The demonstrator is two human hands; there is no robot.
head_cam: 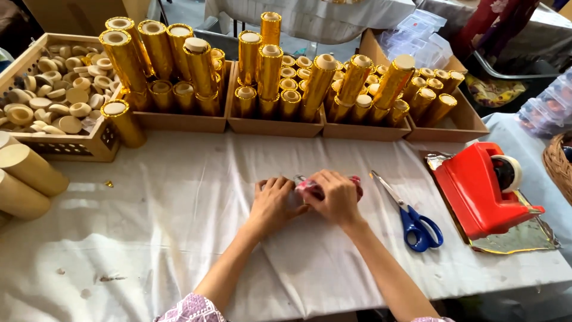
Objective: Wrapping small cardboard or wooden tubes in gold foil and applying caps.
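Both my hands rest together on the white cloth (179, 226) at the middle of the table. My left hand (274, 203) and my right hand (336, 195) press down on a small tube wrapped in red patterned paper (310, 188), which lies on its side and is mostly hidden under my fingers. A bit of the red wrap also shows past my right hand at the tube's right end (357, 185).
Blue-handled scissors (411, 217) lie right of my hands. A red tape dispenser (482, 188) sits on gold foil (518, 238). Cardboard trays of gold-wrapped tubes (268, 71) line the back. A wooden crate of round plugs (53, 89) and plain cardboard tubes (27, 173) stand left.
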